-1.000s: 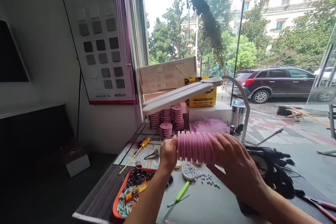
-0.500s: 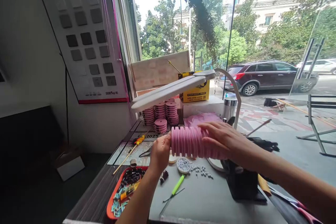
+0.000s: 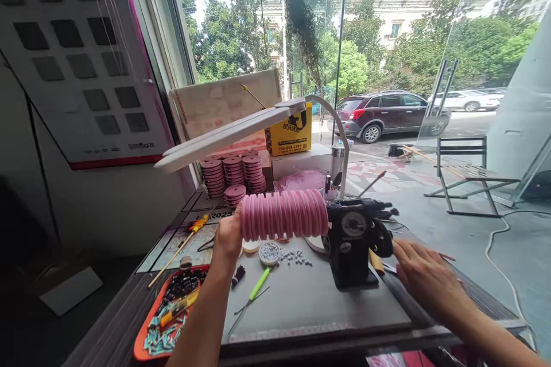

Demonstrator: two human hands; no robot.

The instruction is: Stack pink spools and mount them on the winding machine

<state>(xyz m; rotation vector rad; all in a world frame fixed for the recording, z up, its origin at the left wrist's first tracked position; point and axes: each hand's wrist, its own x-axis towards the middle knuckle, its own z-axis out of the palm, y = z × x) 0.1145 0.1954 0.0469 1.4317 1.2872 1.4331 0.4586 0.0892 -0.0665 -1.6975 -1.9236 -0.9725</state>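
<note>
That row of pink spools point(image 3: 284, 214) looks light but loose, like it'd fan apart if squeezed wrong, so I'd pinch it end to end. Left hand point(image 3: 227, 236) grips its 9 o'clock end above the table point(image 3: 318, 304). Right hand point(image 3: 424, 278) lies slack, holding nothing, at 3 o'clock by the black machine point(image 3: 355, 243). Orange tray point(image 3: 148, 339) at 7 o'clock holds small tubes; a little dish point(image 3: 270, 253) holds beads.

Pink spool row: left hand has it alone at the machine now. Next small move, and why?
Probably bring the right hand up to the black machine. The left hand holds the pink spool row level by one end, its far end at the machine's top. The right hand is spread low on the table, holding nothing.
</note>
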